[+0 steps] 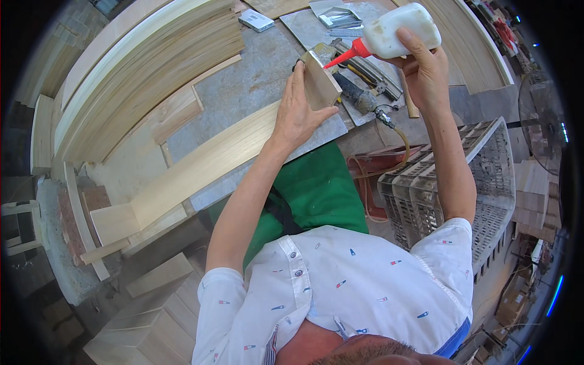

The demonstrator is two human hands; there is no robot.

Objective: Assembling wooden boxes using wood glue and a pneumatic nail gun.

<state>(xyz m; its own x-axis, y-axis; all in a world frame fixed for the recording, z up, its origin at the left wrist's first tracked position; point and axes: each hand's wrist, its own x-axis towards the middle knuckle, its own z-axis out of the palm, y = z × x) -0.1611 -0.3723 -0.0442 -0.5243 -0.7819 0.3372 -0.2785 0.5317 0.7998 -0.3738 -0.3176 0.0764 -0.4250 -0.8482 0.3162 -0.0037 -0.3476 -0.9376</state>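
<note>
My right hand [426,72] is wrapped round a white squeeze bottle [404,30] with a red nozzle, tilted down to the left. The nozzle's tip is at the edge of a short wooden end board [321,84]. My left hand [296,115] grips that board, fingers along its left face and thumb stretched near its lower edge. The end board stands upright at the right end of a long pale board [210,161]. At the left end of the long board, another short piece [115,222] stands up. My left hand hides the joint on the right.
Thin boards [152,67] are stacked at the back left. An air tool [359,96] with a yellowish hose lies right of the end board, near metal bars [380,79]. A small white box [256,20] sits at the back. A grey plastic crate [413,201] stands beside my right arm.
</note>
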